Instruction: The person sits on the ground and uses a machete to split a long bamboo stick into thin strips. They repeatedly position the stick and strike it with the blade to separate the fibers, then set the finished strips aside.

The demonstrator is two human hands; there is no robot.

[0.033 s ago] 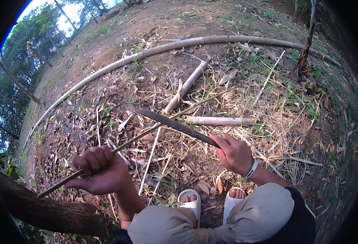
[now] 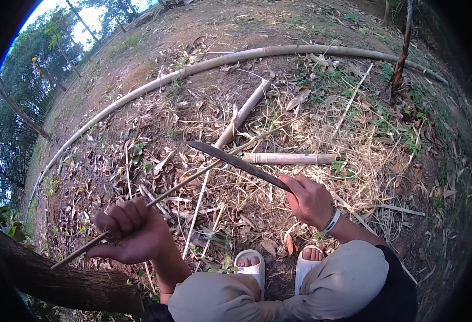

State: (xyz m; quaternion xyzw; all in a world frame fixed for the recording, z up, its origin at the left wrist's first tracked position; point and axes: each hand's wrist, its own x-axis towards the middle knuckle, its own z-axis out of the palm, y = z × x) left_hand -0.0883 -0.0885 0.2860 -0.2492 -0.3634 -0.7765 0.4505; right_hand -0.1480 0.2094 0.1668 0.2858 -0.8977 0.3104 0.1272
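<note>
My left hand (image 2: 131, 231) is closed round a long, thin bamboo strip (image 2: 193, 176). The strip slants from beside the tree trunk at lower left up toward the middle of the view. In my right hand (image 2: 311, 201), which wears a pale wristband (image 2: 331, 221), is a machete (image 2: 241, 165) with a long dark blade. Its handle is hidden in my fist. The blade crosses the strip with its tip pointing up and left; whether the two touch I cannot tell.
Two short bamboo pieces (image 2: 292, 159) (image 2: 246, 111) lie on ground littered with dry leaves and pale shavings. A long bamboo pole (image 2: 193, 70) stretches across beyond them. A thick trunk (image 2: 64, 284) is at lower left, a thin tree (image 2: 402, 59) at far right. My feet wear white sandals (image 2: 256, 273).
The machete's tip has shifted slightly right and up. The strip's lower left end sits a little lower. Both hands keep their hold.
</note>
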